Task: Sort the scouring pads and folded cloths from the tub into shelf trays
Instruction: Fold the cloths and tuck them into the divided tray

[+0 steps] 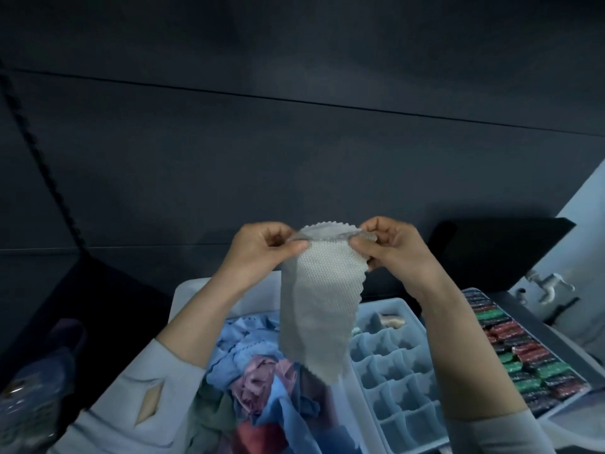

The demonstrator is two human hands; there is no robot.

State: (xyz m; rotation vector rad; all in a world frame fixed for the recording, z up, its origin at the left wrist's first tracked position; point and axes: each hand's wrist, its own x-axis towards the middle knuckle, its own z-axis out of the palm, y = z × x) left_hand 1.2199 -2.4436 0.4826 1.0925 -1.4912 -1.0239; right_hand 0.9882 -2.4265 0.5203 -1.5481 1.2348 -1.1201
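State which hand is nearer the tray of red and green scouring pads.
Right. The right hand pinches the grey cloth above the divided tray, next to the pad tray; the left hand is farther off.

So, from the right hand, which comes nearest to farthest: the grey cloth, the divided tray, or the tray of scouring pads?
1. Grey cloth: pinched in the right hand itself.
2. Divided tray: below the hand, centre-right.
3. Tray of scouring pads: farther out, at the right edge.

No legible text anywhere.

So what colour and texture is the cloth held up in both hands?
Pale grey cloth with a fine dotted, waffle-like weave and zigzag-cut edges; shown in the head view.
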